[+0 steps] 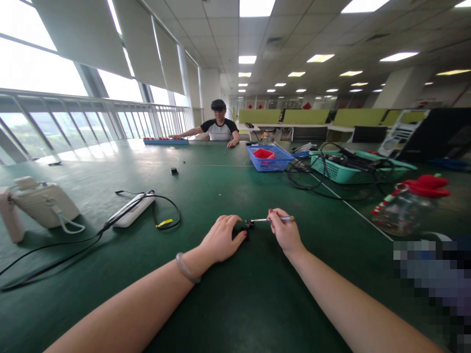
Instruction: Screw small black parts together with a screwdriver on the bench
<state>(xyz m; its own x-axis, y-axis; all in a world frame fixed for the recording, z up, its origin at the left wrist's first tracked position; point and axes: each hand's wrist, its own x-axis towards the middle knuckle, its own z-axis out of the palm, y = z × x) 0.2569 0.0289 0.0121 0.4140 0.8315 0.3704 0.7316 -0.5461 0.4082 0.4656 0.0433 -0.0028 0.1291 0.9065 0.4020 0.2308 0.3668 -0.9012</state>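
Low over the green table, my right hand (284, 230) is closed around the handle of a screwdriver (262, 220). Its thin metal shaft points left, and the tip meets a small black part (248, 224). My left hand (222, 238), with a bangle on the wrist, holds that part against the tabletop between thumb and fingers. The part's exact kind is too small to make out, and the fingers hide some of it. A small black block (174, 171) lies apart, farther off to the left.
A power strip (134, 210) with a black cable lies left, near a pale bag-like object (46, 201). A blue basket (270, 159), a green basket (353, 169) with tangled cables and a red-lidded jar (405, 206) stand right. Across the table sits another person (221, 128) beside a blue tray (165, 141).
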